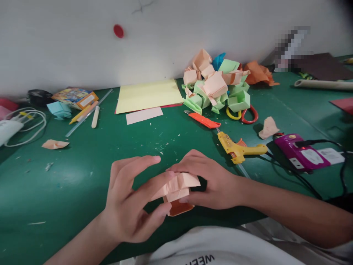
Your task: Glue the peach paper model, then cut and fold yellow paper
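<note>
Both of my hands meet over a folded peach paper piece [179, 186] near the front edge of the green table [82, 173]. My left hand [129, 200] pinches its left side between thumb and fingers. My right hand [209, 180] grips its right side, fingers curled over the top. An orange-brown layer [179, 208] shows under the peach folds.
A yellow glue gun [238, 147] lies just right of my hands, its cable running to a purple power strip [299, 154]. Behind are an orange comb-like tool [204, 120], scissors [244, 114], a heap of folded paper pieces [217, 84], yellow sheets [149, 95] and pens [85, 112].
</note>
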Available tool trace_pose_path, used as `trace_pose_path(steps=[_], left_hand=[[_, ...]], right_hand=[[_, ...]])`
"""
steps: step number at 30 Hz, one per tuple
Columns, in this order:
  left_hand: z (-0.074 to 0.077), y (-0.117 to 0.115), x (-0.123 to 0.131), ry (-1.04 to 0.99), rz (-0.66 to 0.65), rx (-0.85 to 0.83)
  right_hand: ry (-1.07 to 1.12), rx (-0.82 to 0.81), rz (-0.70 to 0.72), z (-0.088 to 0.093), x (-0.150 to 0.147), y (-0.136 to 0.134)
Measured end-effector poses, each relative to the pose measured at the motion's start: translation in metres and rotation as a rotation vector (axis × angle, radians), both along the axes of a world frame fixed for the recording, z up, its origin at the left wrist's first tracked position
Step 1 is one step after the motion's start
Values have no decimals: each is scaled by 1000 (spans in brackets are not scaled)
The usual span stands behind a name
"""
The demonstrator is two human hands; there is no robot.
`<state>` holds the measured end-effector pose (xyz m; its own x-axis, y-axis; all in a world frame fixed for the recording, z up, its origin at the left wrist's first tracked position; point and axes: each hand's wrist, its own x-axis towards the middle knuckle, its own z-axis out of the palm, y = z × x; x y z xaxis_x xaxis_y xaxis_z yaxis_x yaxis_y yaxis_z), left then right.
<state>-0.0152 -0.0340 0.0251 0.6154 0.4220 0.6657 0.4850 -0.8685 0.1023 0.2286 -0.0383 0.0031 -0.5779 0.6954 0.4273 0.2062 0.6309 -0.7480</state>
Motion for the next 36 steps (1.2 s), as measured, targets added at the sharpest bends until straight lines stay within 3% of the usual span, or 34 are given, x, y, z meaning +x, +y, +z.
trace_pose_path(steps=[10,19,29,36], left_hand=[[4,-1,1,-32,17,-18],[-3,-1,1,-17,-3,-57],[8,-3,3,-133,35,-12],[3,-2,2,-42,1,-53]], right_hand=[[-8,6,-5,-1,1,0],[-2,24,-3,-2,-1,0],[2,25,8,-2,-1,0],[-18,3,-1,-3,-2,1]])
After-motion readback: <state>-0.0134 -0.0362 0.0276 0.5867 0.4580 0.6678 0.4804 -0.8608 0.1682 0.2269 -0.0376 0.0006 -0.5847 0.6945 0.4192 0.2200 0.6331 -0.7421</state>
